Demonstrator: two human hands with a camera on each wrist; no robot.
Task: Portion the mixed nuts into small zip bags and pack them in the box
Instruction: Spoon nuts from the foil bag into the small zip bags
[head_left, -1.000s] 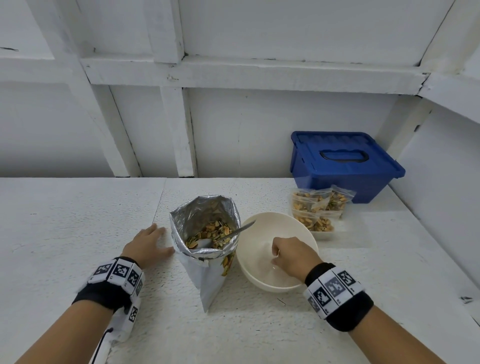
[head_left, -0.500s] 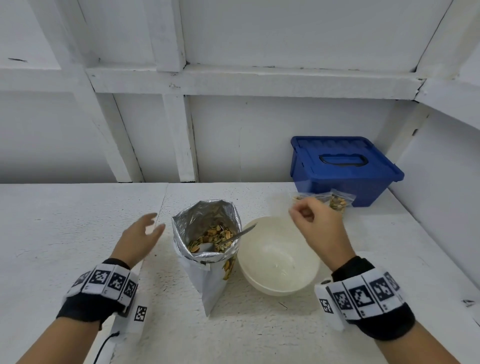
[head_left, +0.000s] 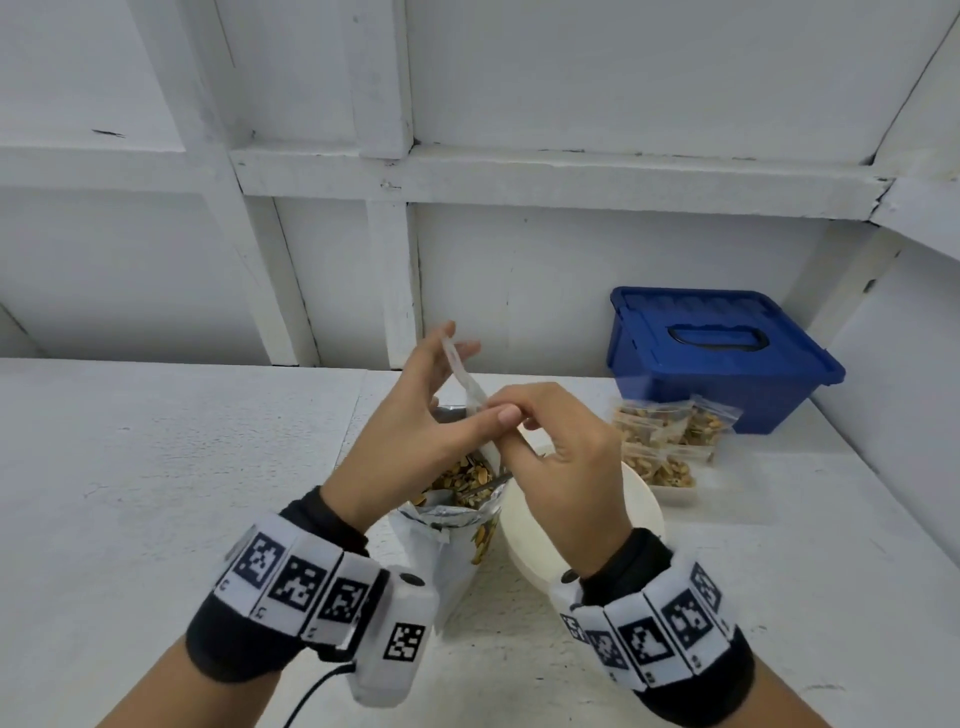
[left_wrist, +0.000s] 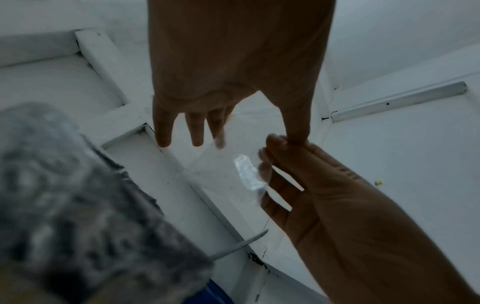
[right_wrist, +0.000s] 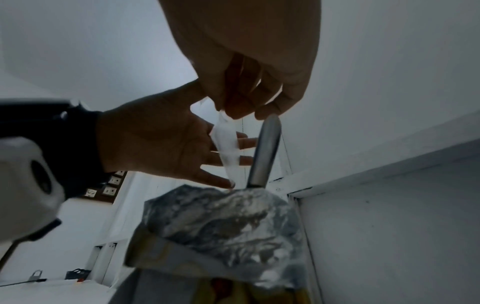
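Both hands are raised over the open foil nut bag (head_left: 452, 525), which stands on the table with mixed nuts (head_left: 462, 475) and a metal spoon handle (right_wrist: 265, 148) in it. Between them is an empty clear zip bag (head_left: 464, 375) with a white patch (left_wrist: 246, 172). My left hand (head_left: 431, 415) has its fingers stretched along the bag and its thumb pressing it. My right hand (head_left: 561, 457) pinches the bag's edge with curled fingers (right_wrist: 233, 107). Three filled zip bags (head_left: 660, 441) lie in front of the shut blue box (head_left: 717, 358) at the back right.
A white bowl (head_left: 641, 519) sits just right of the foil bag, under my right wrist. White walls with beams close off the back and right of the white table (head_left: 156, 493).
My right hand left the bowl, went to the pile by the blue box and came back holding an empty zip bag. My left hand lifted off the table and joined it above the foil bag.
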